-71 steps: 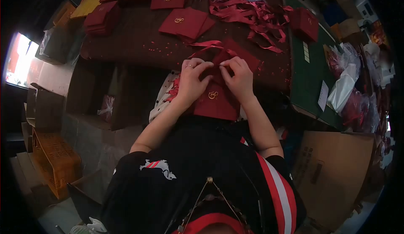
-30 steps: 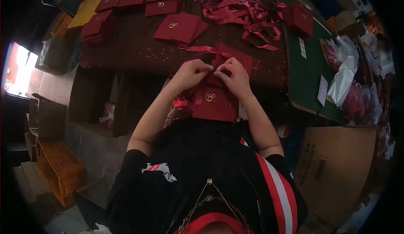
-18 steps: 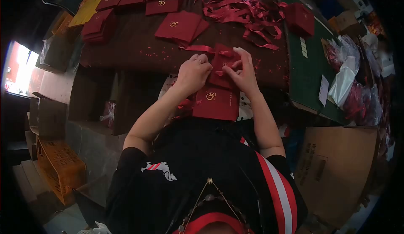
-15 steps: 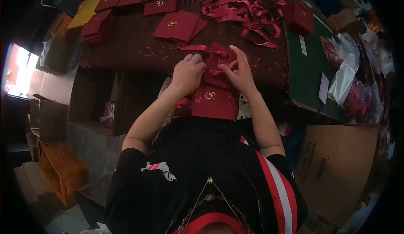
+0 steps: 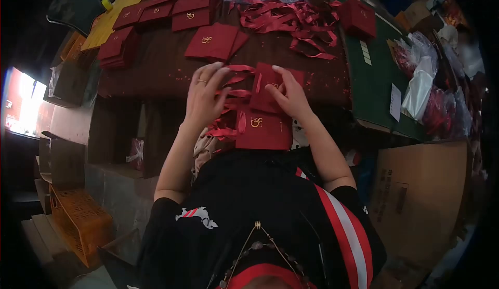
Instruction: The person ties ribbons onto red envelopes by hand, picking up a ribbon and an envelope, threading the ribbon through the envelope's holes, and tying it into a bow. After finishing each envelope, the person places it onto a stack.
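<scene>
Tabletop: red envelope under right hand

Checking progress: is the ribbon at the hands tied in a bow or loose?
Loose: the ribbon trails in open strands beside the left hand; no bow shows on the red card.

Red ribbons lie in a heap at the top of the tabletop. Stacks of red cards sit upper left. A green mat and a white bag are on the right, a cardboard box lower right, an orange crate lower left.
</scene>
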### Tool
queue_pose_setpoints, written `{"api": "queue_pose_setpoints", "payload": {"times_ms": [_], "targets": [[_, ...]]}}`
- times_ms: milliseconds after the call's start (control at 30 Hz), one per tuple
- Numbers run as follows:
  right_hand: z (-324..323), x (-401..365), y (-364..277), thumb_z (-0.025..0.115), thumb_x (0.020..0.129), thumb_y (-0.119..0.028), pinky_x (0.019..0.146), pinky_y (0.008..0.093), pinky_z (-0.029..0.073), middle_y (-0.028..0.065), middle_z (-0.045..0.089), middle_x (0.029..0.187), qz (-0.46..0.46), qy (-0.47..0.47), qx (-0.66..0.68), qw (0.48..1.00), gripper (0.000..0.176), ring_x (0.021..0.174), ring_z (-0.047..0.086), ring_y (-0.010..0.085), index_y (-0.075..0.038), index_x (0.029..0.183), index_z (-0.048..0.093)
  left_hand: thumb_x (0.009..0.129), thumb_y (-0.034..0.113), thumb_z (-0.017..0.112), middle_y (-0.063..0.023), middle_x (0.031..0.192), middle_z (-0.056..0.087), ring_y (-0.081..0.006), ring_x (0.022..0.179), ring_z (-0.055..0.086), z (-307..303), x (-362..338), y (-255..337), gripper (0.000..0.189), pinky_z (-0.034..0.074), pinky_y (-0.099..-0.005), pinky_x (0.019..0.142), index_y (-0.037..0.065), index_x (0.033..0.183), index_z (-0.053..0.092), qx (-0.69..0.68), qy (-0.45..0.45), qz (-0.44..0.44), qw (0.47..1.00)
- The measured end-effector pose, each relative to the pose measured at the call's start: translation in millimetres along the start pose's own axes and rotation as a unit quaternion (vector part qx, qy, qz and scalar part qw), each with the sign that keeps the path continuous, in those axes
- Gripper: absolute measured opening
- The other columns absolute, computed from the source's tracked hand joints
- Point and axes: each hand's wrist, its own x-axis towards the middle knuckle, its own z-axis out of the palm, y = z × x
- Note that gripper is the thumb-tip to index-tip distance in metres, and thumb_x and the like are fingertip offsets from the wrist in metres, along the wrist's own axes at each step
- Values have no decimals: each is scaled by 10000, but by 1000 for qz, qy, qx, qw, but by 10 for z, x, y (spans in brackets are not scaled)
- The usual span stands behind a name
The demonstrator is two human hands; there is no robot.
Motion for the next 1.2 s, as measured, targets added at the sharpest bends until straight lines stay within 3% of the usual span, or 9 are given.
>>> {"api": "queue_pose_setpoints", "payload": {"times_ms": [133, 267, 400, 500, 633, 800, 833, 967, 1200], "targets": [[12, 77, 149, 736, 942, -189, 684, 247, 465, 27, 658, 1070, 16, 51, 185, 981, 505, 725, 529, 78, -29, 1386, 555, 913, 353, 709, -146, 1524, 480, -372, 1473, 352, 380, 51, 252, 547, 318, -511, 1201, 89, 1377, 594, -3, -158, 95, 983], [-356, 283, 302, 761, 895, -161, 635, 315, 497, 71, 650, 1070, -46, 179, -45, 982, 303, 652, 574, 155, -72, 1170, 672, 903, 455, 709, -140, 1390, 597, -335, 1417, 442, 394, -228, 426, 536, 266, -512, 1234, 72, 1276, 671, -30, -206, 121, 970], [-495, 652, 495, 733, 883, -150, 706, 354, 530, 71, 658, 1151, -58, 187, -97, 976, 309, 740, 644, 226, -95, 1181, 672, 882, 402, 747, -104, 1216, 673, -327, 1312, 546, 159, -440, 441, 399, 416, -501, 1120, 78, 1115, 730, -124, -301, 101, 940], [-437, 862, 684, 693, 888, -150, 840, 428, 546, 69, 677, 1176, -153, 227, -210, 938, 251, 1008, 681, 327, -108, 1136, 692, 868, 343, 769, -94, 1161, 681, -317, 1248, 593, 6, -390, 385, 328, 475, -473, 1048, 88, 1071, 738, -154, -276, 102, 943], [-408, 831, 647, 664, 907, -120, 792, 405, 552, 46, 706, 1044, -41, 110, -213, 970, 131, 942, 694, 296, -103, 1025, 719, 836, 257, 789, -95, 1206, 656, -308, 1164, 625, -103, -48, 221, 288, 490, -462, 1013, 89, 1062, 726, -140, -132, 93, 977], [-355, 498, 489, 661, 885, -67, 758, 381, 560, 37, 706, 1031, -154, 37, -158, 975, 124, 899, 699, 298, -102, 995, 709, 921, 403, 715, -194, 1545, 437, -390, 1428, 403, 263, 464, -400, 566, 374, -515, 1138, 76, 1370, 602, 91, -18, -18, 996], [-378, 416, 409, 664, 873, -49, 760, 381, 563, 33, 709, 1026, -186, 18, -135, 973, 133, 897, 700, 299, -100, 989, 708, 944, 551, 628, -200, 1595, 379, -376, 1491, 321, 347, 525, -511, 713, 275, -521, 1204, 67, 1458, 522, 157, -59, -44, 985], [-630, 101, 232, 644, 818, -16, 713, 337, 566, 39, 721, 984, -158, -43, -102, 981, 147, 816, 710, 249, -84, 930, 711, 943, 696, 508, -200, 1572, 416, -351, 1500, 315, 568, 438, -495, 812, 154, -561, 1240, 67, 1457, 528, 198, -156, -102, 962], [-644, 371, 246, 668, 876, -130, 728, 365, 550, 73, 712, 938, -57, 142, -151, 977, 115, 839, 698, 260, -78, 969, 713, 936, 659, 549, -241, 1477, 499, -395, 1378, 424, 745, 76, 274, 764, 248, -570, 1190, 55, 1402, 584, 163, -146, -38, 975]]}}
